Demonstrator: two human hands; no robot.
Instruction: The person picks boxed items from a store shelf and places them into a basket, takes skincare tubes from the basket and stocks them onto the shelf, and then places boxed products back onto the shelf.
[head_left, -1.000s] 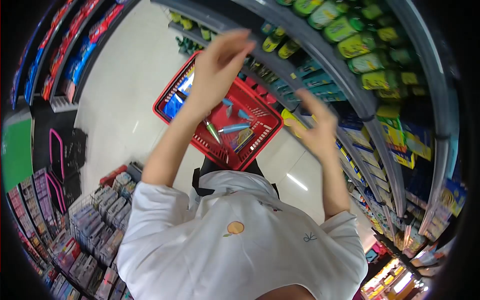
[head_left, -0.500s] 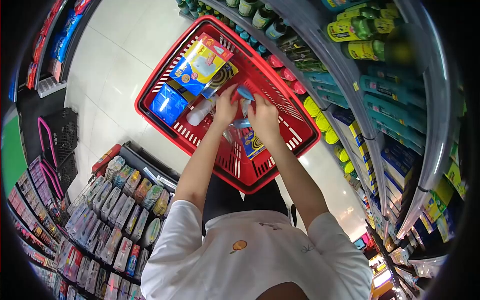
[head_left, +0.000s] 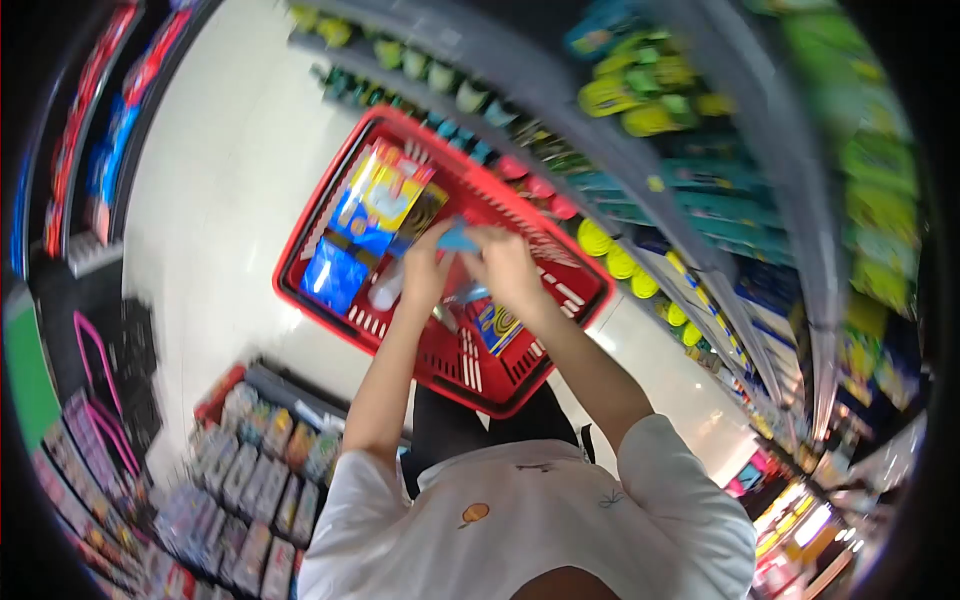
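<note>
Both hands are over a red shopping basket [head_left: 440, 392]. My left hand [head_left: 428, 265] has its fingers closed on one side of a small light-blue item [head_left: 458, 239]. From the other side my right hand [head_left: 508, 268] grips the same item; blur hides its exact kind. Under the hands a clear, bluish object is partly hidden. Left of my left hand lies a white bottle [head_left: 384, 292]. Beyond it are a blue pack [head_left: 335, 277], a yellow-and-blue box [head_left: 383, 200] and a box with a dark spiral [head_left: 428, 208]. A blue-and-yellow spiral-printed box [head_left: 498, 328] rests below my right hand.
Store shelves [head_left: 640, 160] with bottles and yellow-lidded containers run close along the basket's right side. A rack of hanging packs [head_left: 245, 470] stands at lower left. Black baskets with pink handles [head_left: 95, 350] are at far left, beside pale floor tiles [head_left: 220, 180].
The view has shifted and blurred, so the basket appears lower. My hands have drawn closer together around the light-blue item, which now looks turned more sideways.
</note>
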